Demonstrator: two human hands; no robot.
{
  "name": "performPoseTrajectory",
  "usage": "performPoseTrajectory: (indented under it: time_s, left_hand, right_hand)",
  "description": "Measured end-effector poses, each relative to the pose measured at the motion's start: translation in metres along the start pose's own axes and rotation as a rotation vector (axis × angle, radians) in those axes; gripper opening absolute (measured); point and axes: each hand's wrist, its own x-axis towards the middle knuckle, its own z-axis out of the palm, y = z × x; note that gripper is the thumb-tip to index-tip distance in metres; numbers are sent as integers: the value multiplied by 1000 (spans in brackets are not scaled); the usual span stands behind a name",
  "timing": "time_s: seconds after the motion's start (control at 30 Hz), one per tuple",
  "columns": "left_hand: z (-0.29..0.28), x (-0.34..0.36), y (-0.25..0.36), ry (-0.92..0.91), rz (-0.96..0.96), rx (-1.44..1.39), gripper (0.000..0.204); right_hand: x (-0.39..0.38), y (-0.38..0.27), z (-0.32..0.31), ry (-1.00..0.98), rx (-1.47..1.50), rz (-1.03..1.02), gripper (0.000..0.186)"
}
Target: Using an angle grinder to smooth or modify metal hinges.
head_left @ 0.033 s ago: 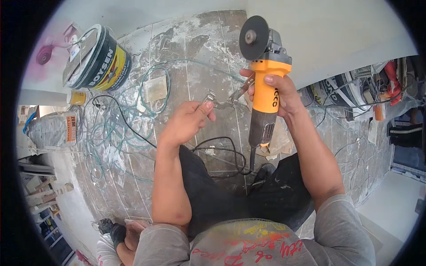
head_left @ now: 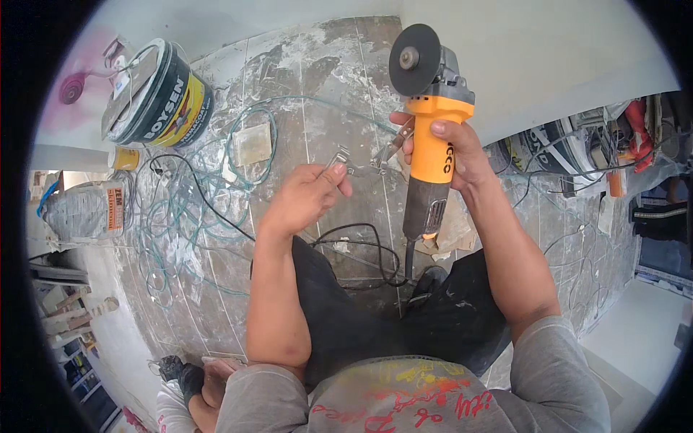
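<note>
Pinching a metal piece (head_left: 338,157), the left hand (head_left: 303,195) faces the right hand (head_left: 462,148), which grips an orange angle grinder (head_left: 433,155) — disc (head_left: 426,65) outermost — with a metal strip (head_left: 395,146) alongside. Both holds are practically unchanged, leaving the work no further along. Beyond: a dark bucket (head_left: 167,105).

Bright, soft light fills the dark-cornered, bowed view.

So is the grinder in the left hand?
No, the right hand grips the grinder around its orange body, while the left hand pinches a small metal piece.
</note>
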Motion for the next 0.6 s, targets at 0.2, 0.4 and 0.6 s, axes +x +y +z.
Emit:
performPoseTrajectory:
  time_s: [0.2,0.4,0.6]
  left_hand:
    - [10,5,-5,6,65,-163,43]
    - [13,3,-1,-8,-10,-369,44]
    - [8,-2,5,-87,-27,-272,43]
  right_hand:
    - [-1,-6,4,61,-200,-44,49]
    - [-1,-16,10,55,-179,-80,59]
    - [-11,-17,10,58,-251,-36,48]
